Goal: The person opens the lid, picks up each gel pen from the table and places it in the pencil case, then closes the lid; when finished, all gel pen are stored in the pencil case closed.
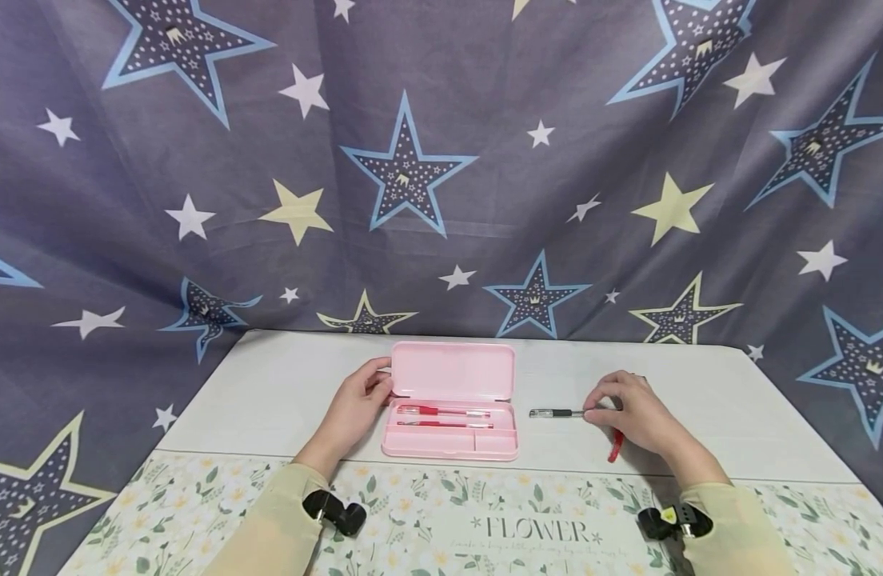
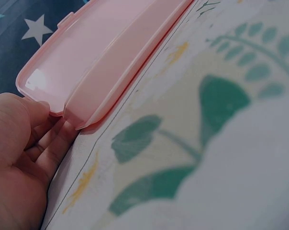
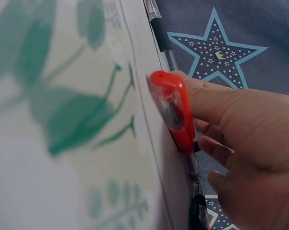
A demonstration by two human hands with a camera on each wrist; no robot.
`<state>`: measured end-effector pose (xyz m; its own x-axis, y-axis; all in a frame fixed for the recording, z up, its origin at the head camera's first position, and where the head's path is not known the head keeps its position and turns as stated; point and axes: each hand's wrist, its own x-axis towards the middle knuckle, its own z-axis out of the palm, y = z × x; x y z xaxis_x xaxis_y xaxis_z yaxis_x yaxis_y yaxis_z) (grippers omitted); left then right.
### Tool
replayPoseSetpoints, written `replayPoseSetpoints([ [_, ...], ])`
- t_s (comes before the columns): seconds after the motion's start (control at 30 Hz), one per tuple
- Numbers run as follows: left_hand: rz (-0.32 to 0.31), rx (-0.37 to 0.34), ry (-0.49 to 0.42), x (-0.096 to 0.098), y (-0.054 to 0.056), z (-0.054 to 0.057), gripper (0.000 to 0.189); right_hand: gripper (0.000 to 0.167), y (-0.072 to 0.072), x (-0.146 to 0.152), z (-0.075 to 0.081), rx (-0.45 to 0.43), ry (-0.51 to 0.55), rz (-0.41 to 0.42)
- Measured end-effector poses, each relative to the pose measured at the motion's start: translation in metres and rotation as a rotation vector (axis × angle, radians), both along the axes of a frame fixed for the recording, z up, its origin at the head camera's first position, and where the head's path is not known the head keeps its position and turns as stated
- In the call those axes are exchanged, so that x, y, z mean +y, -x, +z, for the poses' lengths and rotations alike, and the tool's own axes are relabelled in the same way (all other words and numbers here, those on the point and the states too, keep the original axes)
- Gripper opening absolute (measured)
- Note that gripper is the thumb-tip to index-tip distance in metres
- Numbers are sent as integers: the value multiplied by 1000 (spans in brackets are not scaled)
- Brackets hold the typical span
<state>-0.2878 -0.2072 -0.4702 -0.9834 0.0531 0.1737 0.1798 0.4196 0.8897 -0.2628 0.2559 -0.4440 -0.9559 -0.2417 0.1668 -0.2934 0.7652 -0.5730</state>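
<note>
A pink pencil case stands with its lid raised. Two red pens lie in its rear compartment. My left hand is at the case's left side; in the left wrist view its thumb and fingers hold the lid's near corner. To the right of the case, my right hand pinches one end of a black-gripped clear pen. Below that hand a red-capped pen shows, partly hidden in the head view; the right wrist view shows its red cap close up.
Another dark-tipped pen appears at the bottom of the right wrist view. A white table surface meets a floral cloth lettered FLOWER in front. A star-patterned curtain hangs behind the table.
</note>
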Motion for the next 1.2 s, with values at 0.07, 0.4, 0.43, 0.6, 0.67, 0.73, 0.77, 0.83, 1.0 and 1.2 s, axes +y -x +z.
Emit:
replayPoseSetpoints([
  [0.07, -2, 0, -4, 0, 0, 0, 37, 11, 0, 0, 1, 10, 8, 4],
  [0.4, -5, -5, -15, 0, -1, 0, 38, 4, 4, -3, 8, 32, 73, 32],
  [0.43, -3, -5, -11, 0, -1, 1, 38, 3, 4, -4, 9, 23, 85, 23],
  [0.6, 3, -5, -2, 1, -1, 1, 38, 6, 2, -9, 16, 32, 130, -18],
  [0.67, 5, -4, 1, 1, -1, 2, 38, 6, 1, -11, 18, 39, 143, -26],
  [0.73, 6, -4, 3, 1, -1, 2, 38, 7, 0, -15, 21, 42, 155, -27],
  [0.77, 7, -4, 3, 1, -1, 2, 38, 7, -1, -16, 22, 47, 160, -24],
  [0.83, 8, -4, 5, 1, -1, 2, 38, 6, -1, -20, 23, 59, 167, -19],
  [1.0, 8, 2, 11, 0, -1, 2, 39, 5, -2, -30, 27, 91, 173, -8],
  [1.2, -2, 1, -3, -1, -1, 0, 38, 5, -6, -45, 32, 121, 187, 26],
])
